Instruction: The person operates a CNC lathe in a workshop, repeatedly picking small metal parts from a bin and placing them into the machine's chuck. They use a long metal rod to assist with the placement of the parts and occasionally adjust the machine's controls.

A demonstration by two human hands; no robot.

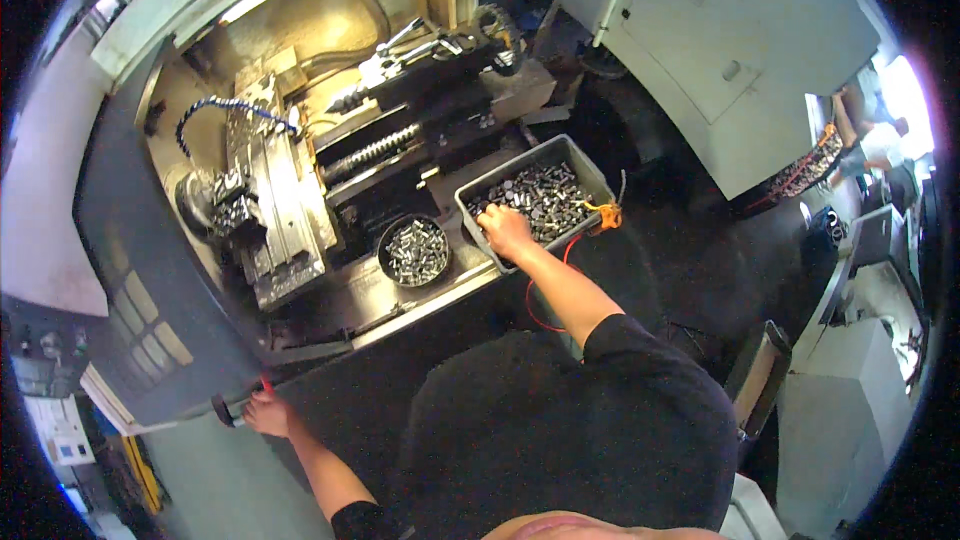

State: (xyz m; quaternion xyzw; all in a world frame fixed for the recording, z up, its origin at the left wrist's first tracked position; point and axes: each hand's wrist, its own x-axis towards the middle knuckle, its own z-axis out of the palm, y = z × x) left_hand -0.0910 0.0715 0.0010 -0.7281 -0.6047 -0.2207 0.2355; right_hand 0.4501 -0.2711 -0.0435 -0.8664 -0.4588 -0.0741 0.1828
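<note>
My right hand [507,231] reaches over the near left side of a grey plastic bin [586,158] heaped with small cylindrical metal parts [545,195]. Its fingers curl down among the parts; what they pinch is too small to make out. To the left of the bin, a round dark bowl [443,278] holds shiny, slimmer metal pieces [415,252]. At the lower left, my left hand [267,414] is closed around a lever [239,421] beside a black knob [221,410]. A small red tip [266,384] stands up just above that hand.
The lathe carriage [280,200] with a blue segmented coolant hose [215,103] lies ahead on the left. Behind the bowl is the tailstock [385,65]. An orange air gun [606,215] with a red hose hangs at the bin's right rim. A grey cabinet [720,40] stands far right.
</note>
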